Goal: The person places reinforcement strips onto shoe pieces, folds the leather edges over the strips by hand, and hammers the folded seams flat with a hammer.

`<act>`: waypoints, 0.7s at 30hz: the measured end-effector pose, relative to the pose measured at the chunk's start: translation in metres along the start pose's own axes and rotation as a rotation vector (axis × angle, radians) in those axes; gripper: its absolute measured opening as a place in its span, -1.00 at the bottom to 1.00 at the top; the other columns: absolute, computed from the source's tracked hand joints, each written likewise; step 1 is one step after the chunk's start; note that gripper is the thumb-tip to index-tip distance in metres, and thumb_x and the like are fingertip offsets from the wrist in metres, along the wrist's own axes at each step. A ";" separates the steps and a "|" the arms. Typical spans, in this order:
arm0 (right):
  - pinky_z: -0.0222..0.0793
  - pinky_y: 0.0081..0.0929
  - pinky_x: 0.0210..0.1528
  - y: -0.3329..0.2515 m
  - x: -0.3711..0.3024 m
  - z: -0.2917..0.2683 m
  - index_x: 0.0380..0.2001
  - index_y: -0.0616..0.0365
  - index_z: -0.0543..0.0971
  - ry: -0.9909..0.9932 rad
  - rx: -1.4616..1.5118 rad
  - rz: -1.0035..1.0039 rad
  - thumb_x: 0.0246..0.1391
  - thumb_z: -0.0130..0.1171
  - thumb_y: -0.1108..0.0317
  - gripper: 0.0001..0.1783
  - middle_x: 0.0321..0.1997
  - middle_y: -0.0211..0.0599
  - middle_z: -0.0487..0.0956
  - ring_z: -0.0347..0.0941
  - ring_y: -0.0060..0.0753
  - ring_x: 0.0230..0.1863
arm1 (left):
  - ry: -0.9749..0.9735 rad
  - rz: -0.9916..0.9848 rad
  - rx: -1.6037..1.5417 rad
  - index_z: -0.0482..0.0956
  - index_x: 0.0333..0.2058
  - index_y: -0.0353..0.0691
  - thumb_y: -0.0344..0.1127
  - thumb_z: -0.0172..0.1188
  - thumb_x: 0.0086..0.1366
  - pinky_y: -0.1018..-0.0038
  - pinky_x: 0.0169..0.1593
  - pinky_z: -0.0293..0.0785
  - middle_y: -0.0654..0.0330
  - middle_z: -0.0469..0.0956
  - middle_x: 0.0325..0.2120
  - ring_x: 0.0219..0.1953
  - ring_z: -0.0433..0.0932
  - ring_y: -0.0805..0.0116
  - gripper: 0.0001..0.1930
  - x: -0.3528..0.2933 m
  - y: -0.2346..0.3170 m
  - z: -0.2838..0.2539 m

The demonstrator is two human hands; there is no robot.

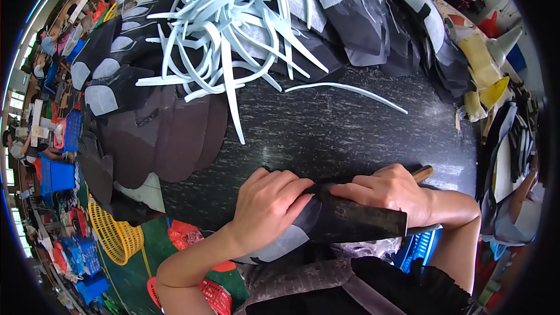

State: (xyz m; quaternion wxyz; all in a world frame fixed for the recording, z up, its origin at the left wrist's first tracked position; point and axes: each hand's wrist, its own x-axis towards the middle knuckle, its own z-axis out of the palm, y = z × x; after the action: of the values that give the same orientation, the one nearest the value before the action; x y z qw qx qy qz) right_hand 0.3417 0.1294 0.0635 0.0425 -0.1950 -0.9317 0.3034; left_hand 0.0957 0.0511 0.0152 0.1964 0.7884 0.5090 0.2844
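Observation:
My left hand (274,204) pinches the upper edge of a black sheet piece that has a light grey patch (283,245). The piece hangs over the near table edge toward my lap. My right hand (388,195) is closed around a tool; its wooden handle (423,174) pokes out past the knuckles, and the head is hidden. Its fingers press down on the dark material close to my left fingertips. Under the right hand lies a dark, worn flat bar (373,221); whether it belongs to the tool, I cannot tell.
Pale blue strips (233,29) are heaped on the black table (326,122), one strip (350,88) lying apart. Stacked black pieces (367,29) and dark brown pieces (169,134) surround them. A yellow basket (116,233) stands left below; people work at the far left and at right.

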 end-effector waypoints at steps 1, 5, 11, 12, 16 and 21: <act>0.49 -0.30 -0.53 0.000 0.000 0.002 0.01 0.11 0.56 0.011 -0.033 -0.024 0.12 0.21 0.25 -0.61 -0.44 -0.30 0.57 0.62 -0.22 -0.50 | 0.036 0.013 -0.015 0.71 -0.26 -0.18 -0.40 0.40 0.08 0.40 -0.33 0.35 0.31 0.60 -0.44 -0.47 0.52 0.31 -0.80 -0.001 -0.001 0.001; 0.47 -0.32 -0.55 0.007 0.000 0.002 0.03 0.11 0.56 0.062 0.055 -0.058 0.09 0.24 0.25 -0.58 -0.46 -0.32 0.55 0.60 -0.27 -0.54 | 0.092 0.159 0.134 0.72 -0.34 -0.21 -0.43 0.41 0.02 0.42 -0.34 0.32 0.32 0.61 -0.42 -0.52 0.49 0.37 -0.83 -0.005 -0.001 0.004; 0.47 -0.32 -0.55 0.004 0.015 -0.009 0.04 0.22 0.52 0.206 0.000 -0.085 -0.02 0.25 0.31 -0.50 -0.46 -0.30 0.53 0.58 -0.27 -0.53 | 0.055 0.264 0.284 0.71 -0.33 -0.25 -0.43 0.37 -0.02 0.41 -0.32 0.31 0.29 0.59 -0.37 -0.53 0.46 0.43 -0.79 -0.008 0.002 0.004; 0.48 -0.32 -0.55 0.004 0.017 -0.009 0.02 0.22 0.51 0.117 -0.049 -0.074 -0.04 0.23 0.34 -0.51 -0.45 -0.29 0.53 0.60 -0.26 -0.52 | 0.054 0.264 0.281 0.71 -0.33 -0.25 -0.43 0.37 -0.02 0.41 -0.32 0.31 0.29 0.59 -0.37 -0.53 0.46 0.43 -0.79 -0.009 0.003 0.004; 0.50 -0.30 -0.54 0.004 0.023 -0.009 -0.01 0.20 0.49 0.034 -0.064 -0.048 -0.07 0.18 0.40 -0.53 -0.45 -0.26 0.54 0.63 -0.21 -0.48 | 0.045 0.270 0.309 0.70 -0.33 -0.27 -0.42 0.35 0.01 0.40 -0.30 0.33 0.28 0.60 -0.35 -0.51 0.48 0.41 -0.81 -0.010 0.004 0.002; 0.52 -0.24 -0.49 0.003 0.019 -0.003 0.02 0.19 0.49 -0.001 -0.011 0.015 -0.02 0.15 0.37 -0.53 -0.43 -0.24 0.55 0.63 -0.15 -0.46 | 0.014 0.104 0.019 0.66 -0.23 -0.32 -0.43 0.27 0.03 0.39 -0.28 0.40 0.24 0.53 -0.33 -0.34 0.53 0.33 -0.72 -0.010 -0.004 -0.010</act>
State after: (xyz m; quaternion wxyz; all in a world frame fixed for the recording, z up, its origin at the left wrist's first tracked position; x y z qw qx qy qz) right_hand 0.3253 0.1404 0.0634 0.0386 -0.2021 -0.9319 0.2988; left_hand 0.0826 0.0436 0.0181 0.1703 0.8135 0.4714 0.2948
